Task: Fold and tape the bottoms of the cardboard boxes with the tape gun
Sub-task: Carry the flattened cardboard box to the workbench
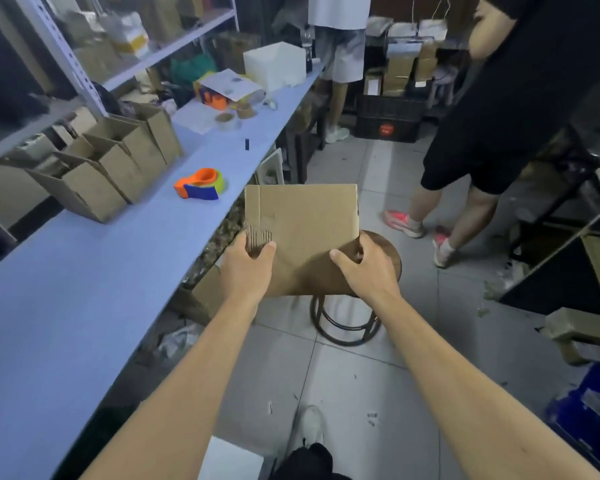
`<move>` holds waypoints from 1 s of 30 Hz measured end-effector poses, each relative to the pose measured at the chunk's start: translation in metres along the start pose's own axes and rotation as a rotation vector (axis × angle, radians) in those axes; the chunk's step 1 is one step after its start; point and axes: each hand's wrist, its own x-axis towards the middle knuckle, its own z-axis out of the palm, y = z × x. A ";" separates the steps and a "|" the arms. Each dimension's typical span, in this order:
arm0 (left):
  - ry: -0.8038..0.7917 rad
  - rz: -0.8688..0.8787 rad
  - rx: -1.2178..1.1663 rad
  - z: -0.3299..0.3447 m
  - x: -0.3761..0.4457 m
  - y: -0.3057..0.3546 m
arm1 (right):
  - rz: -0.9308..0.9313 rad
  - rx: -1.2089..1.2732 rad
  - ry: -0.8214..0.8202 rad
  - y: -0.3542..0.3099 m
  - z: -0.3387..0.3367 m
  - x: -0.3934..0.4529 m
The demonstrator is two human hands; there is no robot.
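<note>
A long pale-blue worktable [84, 271] runs along the left side of the room, from the near corner away to the far end. Behind it stands a grey metal shelving rack [59, 46] loaded with blurred packages. To the right, on the grey tiled floor [378, 393], a person in black shirt and shorts with pink shoes [520, 109] stands turned away, and farther back a second person in a white shirt and light shorts [340, 53] stands at the end of the table.

On the table, near its back edge, a row of assembled brown cardboard boxes [111, 168] sits with open tops, touching one another. Farther along are a white cube-shaped box [274, 65], a loose white sheet of paper [231, 83] and two rolls of brown packing tape [236, 114].

The flattened brown cardboard box [302, 230] is held in the air off the table's right edge, above a round dark-brown stool with a metal ring base [347, 317]. Its upper edge tilts away from the camera. The left hand [248, 268] grips the lower left corner, thumb curled over the front face and fingers wrapped behind the edge. The right hand [368, 268] grips the lower right side, thumb on the front and fingers curled round the edge.

The orange, blue and yellow-green tape gun [201, 185] lies on the table by its right edge, just left of the held cardboard and apart from both hands. A small black object [247, 144] stands on the table beyond it; what it is cannot be told.
</note>
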 end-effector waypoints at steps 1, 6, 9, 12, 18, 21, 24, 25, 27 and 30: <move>-0.006 -0.007 -0.009 0.003 0.020 0.003 | 0.006 -0.009 -0.009 -0.007 0.005 0.018; 0.011 -0.038 -0.056 0.016 0.100 0.011 | 0.018 -0.042 -0.027 -0.030 0.025 0.100; 0.042 -0.079 -0.054 0.021 0.140 0.014 | 0.006 -0.058 -0.060 -0.040 0.043 0.144; 0.083 -0.132 -0.075 0.021 0.182 0.011 | -0.033 -0.107 -0.117 -0.053 0.069 0.191; 0.163 -0.208 -0.046 0.022 0.281 0.007 | -0.082 -0.048 -0.219 -0.087 0.120 0.291; 0.192 -0.223 -0.047 0.024 0.329 0.015 | -0.078 0.017 -0.259 -0.105 0.141 0.343; 0.213 -0.246 -0.069 0.024 0.373 0.026 | -0.078 0.054 -0.304 -0.129 0.157 0.394; 0.221 -0.259 -0.080 0.023 0.387 0.028 | -0.086 0.061 -0.318 -0.137 0.162 0.409; 0.246 -0.284 -0.101 0.018 0.415 0.032 | -0.109 0.078 -0.335 -0.154 0.174 0.438; 0.278 -0.330 -0.143 0.004 0.453 0.034 | -0.142 0.085 -0.361 -0.181 0.196 0.472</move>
